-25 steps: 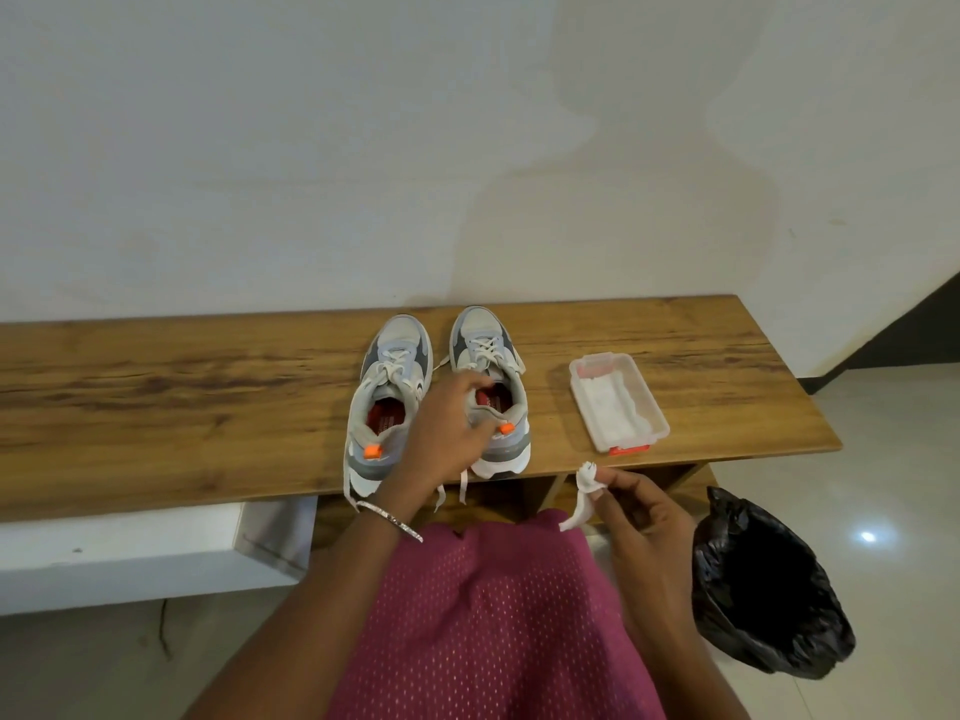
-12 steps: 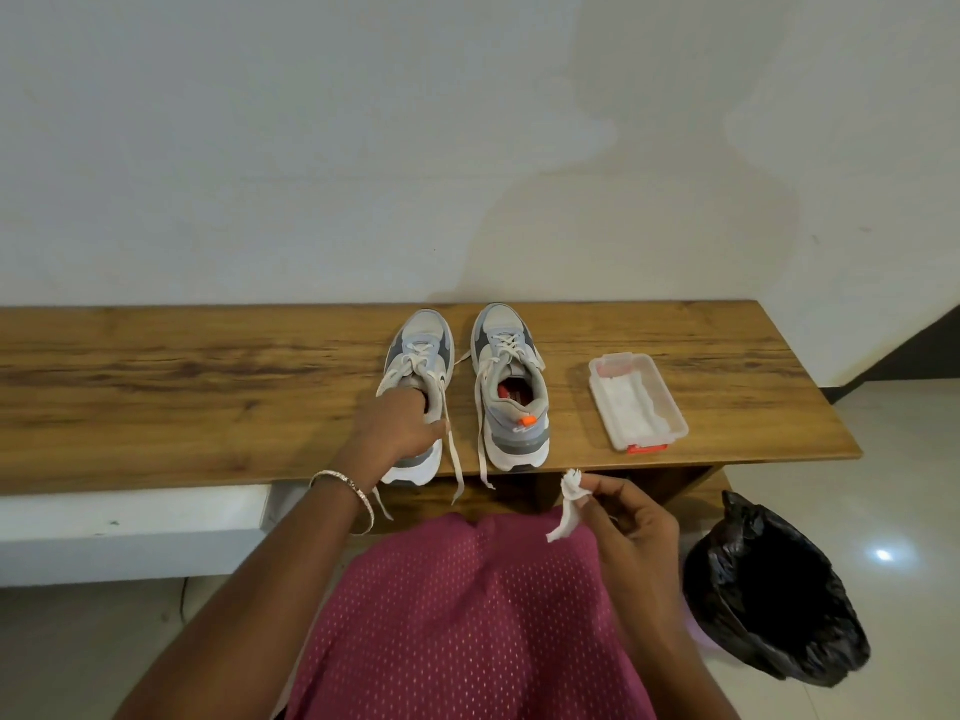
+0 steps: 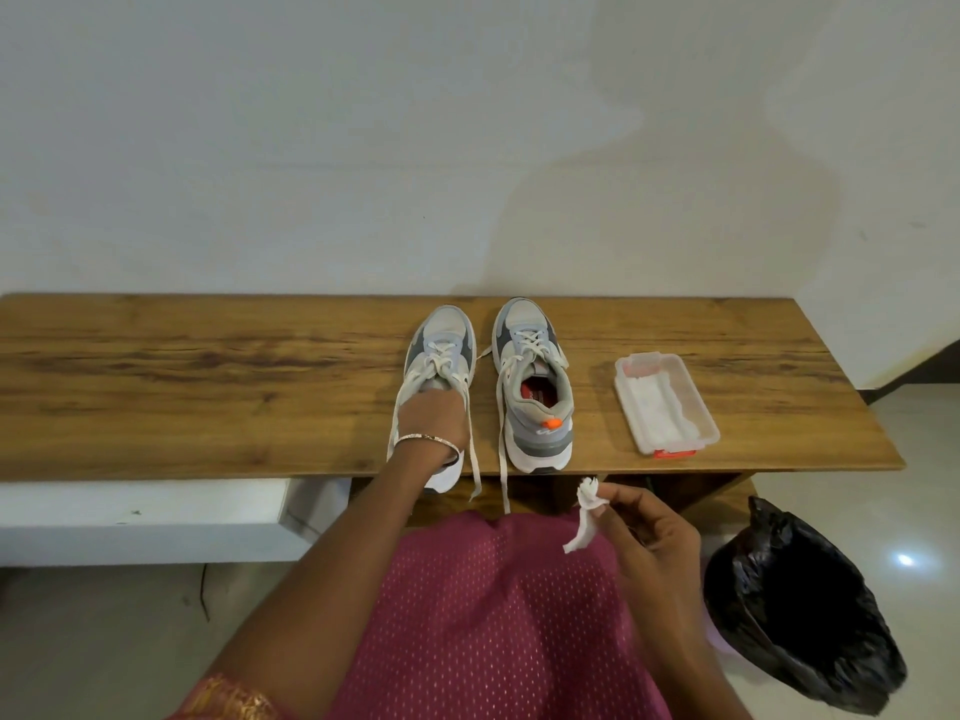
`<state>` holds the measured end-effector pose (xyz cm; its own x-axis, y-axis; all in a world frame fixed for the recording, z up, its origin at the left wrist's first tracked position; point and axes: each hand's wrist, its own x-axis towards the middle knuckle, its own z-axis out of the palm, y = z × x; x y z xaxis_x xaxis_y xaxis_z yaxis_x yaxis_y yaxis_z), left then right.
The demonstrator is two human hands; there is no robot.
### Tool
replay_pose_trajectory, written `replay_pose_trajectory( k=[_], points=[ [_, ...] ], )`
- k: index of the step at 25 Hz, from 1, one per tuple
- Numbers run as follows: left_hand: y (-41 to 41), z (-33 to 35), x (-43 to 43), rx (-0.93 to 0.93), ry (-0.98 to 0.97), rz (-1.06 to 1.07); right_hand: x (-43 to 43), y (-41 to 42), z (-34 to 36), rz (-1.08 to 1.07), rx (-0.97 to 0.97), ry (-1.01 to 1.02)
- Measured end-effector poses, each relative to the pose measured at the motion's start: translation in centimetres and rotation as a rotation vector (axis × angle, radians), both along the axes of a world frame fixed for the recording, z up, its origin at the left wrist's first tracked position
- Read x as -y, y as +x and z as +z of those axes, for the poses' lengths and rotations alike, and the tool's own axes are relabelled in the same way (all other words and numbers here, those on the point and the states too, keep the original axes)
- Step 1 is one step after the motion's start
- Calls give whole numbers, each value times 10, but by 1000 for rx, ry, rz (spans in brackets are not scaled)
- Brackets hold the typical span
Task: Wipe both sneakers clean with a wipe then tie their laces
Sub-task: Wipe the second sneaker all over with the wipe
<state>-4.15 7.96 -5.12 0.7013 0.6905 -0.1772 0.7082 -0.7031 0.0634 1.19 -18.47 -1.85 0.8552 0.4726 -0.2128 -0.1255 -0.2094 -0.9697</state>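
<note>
Two grey and white sneakers stand side by side on the wooden bench (image 3: 208,397), toes toward the wall. My left hand (image 3: 434,413) grips the left sneaker (image 3: 441,340) at its opening, covering the heel part. The right sneaker (image 3: 535,387) stands free, its red insole and orange heel tab showing. Loose white laces of both hang over the bench's front edge. My right hand (image 3: 644,532), below the bench edge, pinches a crumpled white wipe (image 3: 586,514) between thumb and fingers.
A clear plastic tub of wipes (image 3: 667,405) with a red clip sits on the bench right of the sneakers. A black bin bag (image 3: 800,615) stands on the floor at the lower right. A white wall rises behind the bench. Pink cloth covers my lap.
My left hand moved from the right sneaker to the left one and now grips its opening. The right hand kept holding the wipe. The view shifted slightly.
</note>
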Motion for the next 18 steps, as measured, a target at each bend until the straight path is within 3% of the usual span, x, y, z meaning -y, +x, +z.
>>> replay_pose_trajectory(
  k=[3, 5, 7, 10, 13, 15, 18],
  points=[
    [-4, -6, 14, 6, -37, -88, 1, 2, 2, 13, -6, 2],
    [-9, 4, 17, 92, -186, -9, 1, 1, 3, 20, 2, -3],
    [-5, 12, 8, 330, -548, 350, 2, -1, 7, 24, 2, 2],
    [-1, 27, 6, 845, -1323, 1007, 5, -5, 11, 22, 4, 17],
    [-4, 37, 7, 1142, -1712, 1361, 9, -8, 12, 8, -11, 30],
    [-2, 34, 8, 1247, -1774, 1406, 12, -8, 12, 0, -12, 28],
    [11, 25, 14, 1304, -1638, 1380, 15, -7, 15, -12, -16, 41]
  ],
)
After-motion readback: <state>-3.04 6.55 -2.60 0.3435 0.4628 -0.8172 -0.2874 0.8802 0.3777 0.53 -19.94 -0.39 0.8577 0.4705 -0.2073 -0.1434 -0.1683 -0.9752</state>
